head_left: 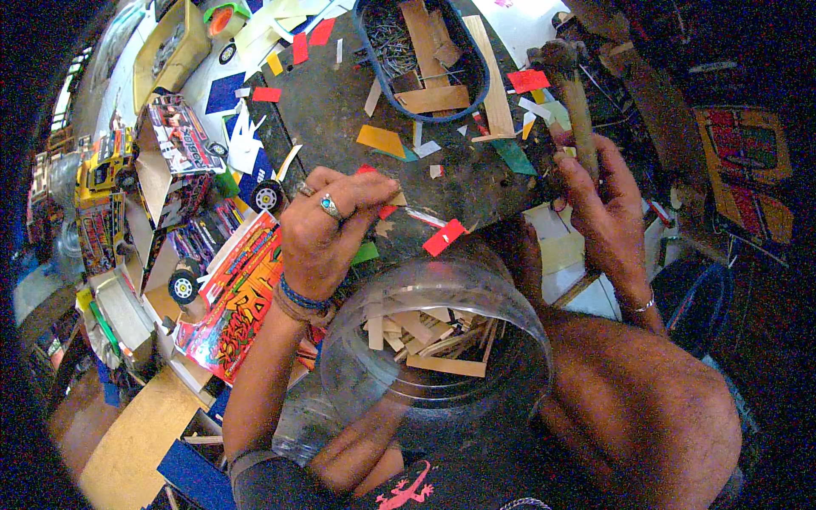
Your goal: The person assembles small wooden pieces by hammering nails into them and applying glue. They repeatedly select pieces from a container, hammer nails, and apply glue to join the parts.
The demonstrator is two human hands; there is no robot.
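My right hand (605, 200) is wrapped round the wooden handle of a hammer (581, 110), its dark head raised at the far right of the dark work block (331, 119). My left hand (327, 225), with rings on its fingers, is closed in a pinch at the block's near edge. A small tan and red bit shows at its fingertips, too covered to name. A red scrap (444, 238) lies just right of them. Below, in my lap, a clear round plastic tub (340, 357) holds several thin wooden strips (446, 365).
On the block's far side, a blue-rimmed basin (486, 76) holds nails and wood pieces, beside a long wooden slat (491, 81). Coloured scraps lie around it. Painted toy trucks (183, 136) and a bright printed panel (234, 302) crowd the left. A yellow container (183, 51) stands far left.
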